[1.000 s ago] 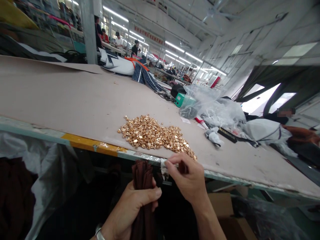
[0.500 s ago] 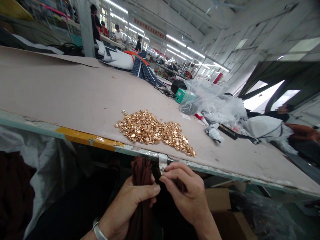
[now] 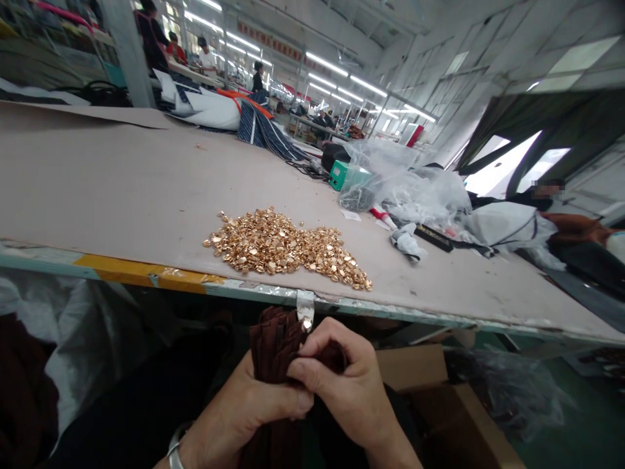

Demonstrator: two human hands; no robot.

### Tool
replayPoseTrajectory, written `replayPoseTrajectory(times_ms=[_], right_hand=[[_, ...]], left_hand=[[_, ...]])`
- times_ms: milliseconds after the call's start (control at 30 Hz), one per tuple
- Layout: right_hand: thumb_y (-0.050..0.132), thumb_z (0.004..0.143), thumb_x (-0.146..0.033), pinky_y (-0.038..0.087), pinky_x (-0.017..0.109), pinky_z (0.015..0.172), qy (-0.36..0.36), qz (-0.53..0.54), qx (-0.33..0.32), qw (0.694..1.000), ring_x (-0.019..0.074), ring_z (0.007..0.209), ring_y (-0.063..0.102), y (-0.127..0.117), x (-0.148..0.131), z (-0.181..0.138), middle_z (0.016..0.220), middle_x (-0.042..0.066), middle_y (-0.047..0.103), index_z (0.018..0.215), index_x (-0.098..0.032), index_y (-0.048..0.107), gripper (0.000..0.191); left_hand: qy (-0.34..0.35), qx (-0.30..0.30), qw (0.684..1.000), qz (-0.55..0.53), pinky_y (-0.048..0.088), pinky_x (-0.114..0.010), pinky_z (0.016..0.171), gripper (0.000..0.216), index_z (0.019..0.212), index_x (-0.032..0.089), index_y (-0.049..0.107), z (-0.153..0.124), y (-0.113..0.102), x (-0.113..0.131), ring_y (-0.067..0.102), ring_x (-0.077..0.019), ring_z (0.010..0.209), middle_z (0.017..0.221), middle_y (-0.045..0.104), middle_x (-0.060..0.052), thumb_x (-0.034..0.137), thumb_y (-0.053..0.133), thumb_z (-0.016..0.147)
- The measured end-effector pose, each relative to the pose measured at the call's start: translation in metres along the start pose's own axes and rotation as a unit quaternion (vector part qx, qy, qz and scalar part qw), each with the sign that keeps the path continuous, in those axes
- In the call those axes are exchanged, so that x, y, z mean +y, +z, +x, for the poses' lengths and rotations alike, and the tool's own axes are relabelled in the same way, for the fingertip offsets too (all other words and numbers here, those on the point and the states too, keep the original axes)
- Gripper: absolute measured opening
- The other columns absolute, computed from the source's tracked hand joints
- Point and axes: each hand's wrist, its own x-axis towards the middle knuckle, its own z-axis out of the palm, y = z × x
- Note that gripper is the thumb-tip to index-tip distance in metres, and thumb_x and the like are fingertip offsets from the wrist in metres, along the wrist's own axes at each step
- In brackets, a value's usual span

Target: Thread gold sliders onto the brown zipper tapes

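Both hands are below the front edge of the table (image 3: 97,189), working on the same piece.

Left hand (image 3: 254,410): fingers clenched around a brown fabric bundle (image 3: 271,342), thumb across the front. Silver bracelet (image 3: 173,451) on that wrist.

Right hand (image 3: 346,391): fingers curled in over the top right of the bundle, gripping the fabric there. Knuckles face the camera, so I can't see the fingertips. The two hands touch at the thumb.

The bundle is pleated and held roughly upright. Its top sits just under the table edge, right below a short strip of clear tape (image 3: 305,307) hanging off the rim. The lower end runs out of view between the wrists.

On the table, straight above the hands: a loose pile of gold metal buttons (image 3: 283,247), spread flat, its right tail close to the edge. Yellow tape (image 3: 127,275) runs along the rim to the left.

Further back on the right: green box (image 3: 344,176), crumpled clear plastic bags (image 3: 415,185), small white rag (image 3: 405,242), dark striped cloth (image 3: 266,130).

Open cardboard box (image 3: 430,391) on the floor, right of the right hand.

Other people are at far tables, well apart from the hands.
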Motion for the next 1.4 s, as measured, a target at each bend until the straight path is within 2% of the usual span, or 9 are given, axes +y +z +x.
replayPoseTrajectory(times_ms=[200,433,633,700,933,1133,1233,1333,1400], right_hand=[[0.073,0.073,-0.028,0.038,0.020,0.048,0.101,0.131,0.025,0.986,0.0067,0.047,0.044,-0.002,0.007,-0.005,0.054,-0.005,0.055,0.068,-0.016,0.062,0.017],[0.071,0.076,-0.027,0.042,0.019,0.053,0.074,0.073,0.054,0.993,0.0090,0.057,0.050,0.001,0.020,-0.012,0.063,-0.002,0.061,0.074,-0.017,0.068,0.011],[0.059,0.082,-0.006,0.043,0.021,0.057,-0.231,-0.105,0.024,0.967,0.0117,0.064,0.057,0.001,0.025,-0.016,0.071,0.001,0.061,0.083,-0.017,0.063,0.012],[0.057,0.082,-0.003,0.044,0.022,0.058,-0.268,-0.113,0.047,0.956,0.0123,0.066,0.058,0.003,0.028,-0.016,0.073,0.001,0.061,0.086,-0.018,0.061,0.016],[0.066,0.081,-0.015,0.047,0.025,0.063,-0.106,-0.007,0.087,0.991,0.0149,0.071,0.059,0.009,0.032,-0.014,0.079,0.002,0.063,0.085,-0.021,0.065,0.007],[0.063,0.080,-0.009,0.048,0.027,0.065,-0.174,-0.030,0.086,0.981,0.0173,0.074,0.062,0.010,0.029,-0.017,0.078,0.004,0.067,0.083,-0.021,0.068,0.014],[0.063,0.083,-0.025,0.043,0.022,0.051,-0.003,0.155,0.066,0.986,0.0116,0.058,0.054,0.012,0.027,-0.016,0.074,0.004,0.066,0.076,-0.018,0.062,0.010],[0.067,0.079,-0.038,0.019,0.014,0.034,0.193,0.316,0.027,0.928,0.0019,0.039,0.025,0.012,0.025,-0.012,0.058,-0.004,0.056,0.068,-0.017,0.051,0.028],[0.069,0.075,-0.034,0.012,0.013,0.034,0.239,0.370,0.026,0.897,0.0007,0.039,0.017,0.012,0.024,-0.008,0.055,-0.007,0.050,0.068,-0.018,0.046,0.029]], left_hand=[[0.037,0.088,0.995,-0.004,0.045,-0.024,0.056,0.025,0.070,0.016,0.065,-0.004,0.002,0.002,0.059,-0.0144,0.058,0.064,0.067,-0.002,0.026,0.083,0.055],[0.073,0.173,0.981,-0.052,0.050,-0.022,0.059,0.030,0.074,0.018,0.062,0.000,0.005,-0.004,0.061,-0.0124,0.062,0.069,0.066,0.002,0.023,0.085,0.056],[0.012,0.173,0.977,-0.121,0.051,-0.023,0.057,0.035,0.075,0.018,0.061,0.002,0.002,-0.006,0.061,-0.0130,0.059,0.065,0.065,0.002,0.017,0.086,0.052],[-0.010,0.179,0.975,-0.129,0.052,-0.024,0.057,0.035,0.076,0.018,0.062,0.001,0.002,-0.006,0.062,-0.0140,0.059,0.065,0.065,0.001,0.017,0.086,0.051],[0.000,0.194,0.972,-0.132,0.052,-0.021,0.055,0.033,0.074,0.018,0.061,0.001,0.008,-0.006,0.062,-0.0121,0.056,0.062,0.065,0.003,0.016,0.085,0.051],[0.011,0.230,0.963,-0.140,0.052,-0.021,0.055,0.037,0.076,0.019,0.060,0.002,0.008,-0.001,0.063,-0.0126,0.056,0.063,0.066,0.004,0.014,0.085,0.049],[0.013,0.222,0.969,-0.105,0.052,-0.023,0.055,0.035,0.078,0.020,0.059,0.004,0.008,0.006,0.063,-0.0135,0.056,0.064,0.066,0.003,0.018,0.084,0.054],[0.030,0.205,0.977,-0.039,0.050,-0.024,0.054,0.030,0.074,0.019,0.058,0.007,0.007,0.011,0.061,-0.0138,0.054,0.060,0.064,0.003,0.023,0.082,0.058],[0.042,0.203,0.978,-0.006,0.049,-0.024,0.054,0.028,0.071,0.018,0.057,0.009,0.006,0.012,0.061,-0.0137,0.054,0.059,0.063,0.003,0.024,0.082,0.059]])
